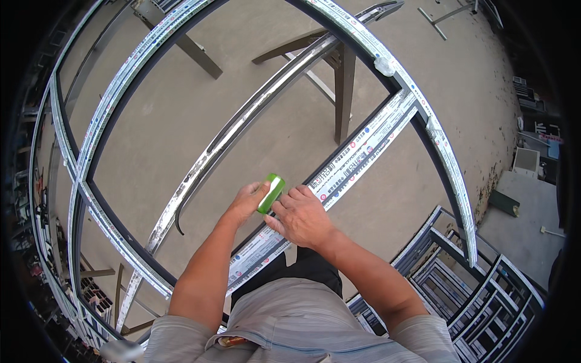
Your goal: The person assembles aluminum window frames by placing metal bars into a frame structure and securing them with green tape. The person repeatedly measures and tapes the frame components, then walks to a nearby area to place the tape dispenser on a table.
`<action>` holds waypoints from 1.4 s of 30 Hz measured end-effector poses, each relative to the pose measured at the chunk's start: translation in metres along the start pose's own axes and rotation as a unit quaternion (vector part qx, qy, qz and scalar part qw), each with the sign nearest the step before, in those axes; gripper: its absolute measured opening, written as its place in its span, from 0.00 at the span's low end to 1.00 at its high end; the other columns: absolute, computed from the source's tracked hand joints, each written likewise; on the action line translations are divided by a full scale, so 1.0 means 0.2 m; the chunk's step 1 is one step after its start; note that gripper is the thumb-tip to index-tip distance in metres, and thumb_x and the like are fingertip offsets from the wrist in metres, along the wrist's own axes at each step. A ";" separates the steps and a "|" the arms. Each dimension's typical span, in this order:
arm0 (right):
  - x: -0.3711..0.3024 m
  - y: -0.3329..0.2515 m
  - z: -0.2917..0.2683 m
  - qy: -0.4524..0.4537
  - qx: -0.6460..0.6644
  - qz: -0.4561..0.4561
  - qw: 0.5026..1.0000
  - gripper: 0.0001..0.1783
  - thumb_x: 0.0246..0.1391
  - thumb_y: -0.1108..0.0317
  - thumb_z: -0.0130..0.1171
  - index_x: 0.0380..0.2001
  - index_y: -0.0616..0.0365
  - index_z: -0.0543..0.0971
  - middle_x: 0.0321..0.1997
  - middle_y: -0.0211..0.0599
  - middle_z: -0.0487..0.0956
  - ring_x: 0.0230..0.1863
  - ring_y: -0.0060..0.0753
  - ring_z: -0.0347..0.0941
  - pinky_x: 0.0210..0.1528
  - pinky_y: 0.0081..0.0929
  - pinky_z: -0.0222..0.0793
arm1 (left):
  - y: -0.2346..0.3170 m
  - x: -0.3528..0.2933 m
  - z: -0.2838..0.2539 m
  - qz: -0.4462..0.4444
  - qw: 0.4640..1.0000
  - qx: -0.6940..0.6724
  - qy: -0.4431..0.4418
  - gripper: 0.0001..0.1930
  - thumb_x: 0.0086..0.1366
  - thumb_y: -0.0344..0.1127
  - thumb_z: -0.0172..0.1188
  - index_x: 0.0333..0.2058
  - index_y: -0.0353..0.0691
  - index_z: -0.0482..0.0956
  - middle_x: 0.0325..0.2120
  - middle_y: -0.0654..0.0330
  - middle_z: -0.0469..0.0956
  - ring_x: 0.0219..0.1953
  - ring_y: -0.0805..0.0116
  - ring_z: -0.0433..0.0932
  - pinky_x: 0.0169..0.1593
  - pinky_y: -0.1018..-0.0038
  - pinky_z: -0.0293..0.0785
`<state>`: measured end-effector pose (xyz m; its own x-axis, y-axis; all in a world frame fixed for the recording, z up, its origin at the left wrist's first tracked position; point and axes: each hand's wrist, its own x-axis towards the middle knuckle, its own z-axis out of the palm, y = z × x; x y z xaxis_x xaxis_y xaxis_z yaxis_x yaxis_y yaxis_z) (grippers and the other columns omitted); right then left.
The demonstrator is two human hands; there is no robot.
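Observation:
My left hand (pixel 245 201) is closed round a shiny green roll (pixel 270 193), which looks like tape seen edge-on with a bright white streak down its side. Close on its right, my right hand (pixel 299 216) has its fingers curled in. Its thumb points toward the roll, and whatever those fingertips pinch is hidden. Both hands are above a straight window-frame bar (pixel 348 166) covered in printed white film. The bar slants from my waist up to the right, where it meets a curved frame rail (pixel 445 145).
A bare metal strip (pixel 242 124) crosses the frame, its black edging hanging loose at the lower end. Dark brown trestle legs (pixel 344 91) stand beneath. Assembled frames (pixel 460 284) are stacked at lower right. More curved frame (pixel 109 118) bends round on the left.

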<state>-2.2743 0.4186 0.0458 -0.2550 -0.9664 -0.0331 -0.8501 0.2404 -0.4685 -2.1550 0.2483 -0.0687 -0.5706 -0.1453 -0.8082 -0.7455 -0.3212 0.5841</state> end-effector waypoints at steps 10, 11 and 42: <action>-0.03 0.01 0.04 0.027 -0.010 0.001 1.000 0.21 0.65 0.48 0.60 0.34 0.56 0.80 0.33 0.38 0.77 0.45 0.43 0.74 0.69 0.44 0.62 | 0.20 -0.32 -0.04 0.121 0.989 -0.079 -0.022 0.27 0.78 0.55 0.58 0.59 0.36 0.79 0.43 0.64 0.83 0.44 0.77 0.78 0.50 0.76 0.76; -0.04 0.00 0.04 0.013 -0.012 0.005 1.000 0.22 0.66 0.47 0.59 0.37 0.57 0.80 0.34 0.39 0.78 0.47 0.44 0.74 0.72 0.45 0.60 | 0.20 -0.34 -0.03 0.127 0.990 -0.057 -0.015 0.27 0.78 0.55 0.58 0.60 0.36 0.79 0.43 0.65 0.83 0.45 0.77 0.78 0.50 0.76 0.75; -0.49 -0.27 -0.20 0.105 0.102 0.214 0.966 0.64 0.39 0.63 0.80 0.75 0.69 0.54 0.64 0.64 0.65 0.65 0.69 0.63 0.69 0.57 0.63 | 0.33 -0.45 0.02 0.111 0.988 -0.001 -0.107 0.39 0.81 0.63 0.42 0.71 0.32 0.65 0.50 0.53 0.84 0.57 0.64 0.80 0.65 0.65 0.73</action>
<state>-2.2209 0.5043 0.1098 -0.6691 -0.7373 -0.0927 -0.5425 0.5699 -0.6171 -2.1552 0.2440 0.0423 -0.7798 -0.0107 -0.6260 -0.5937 -0.3049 0.7447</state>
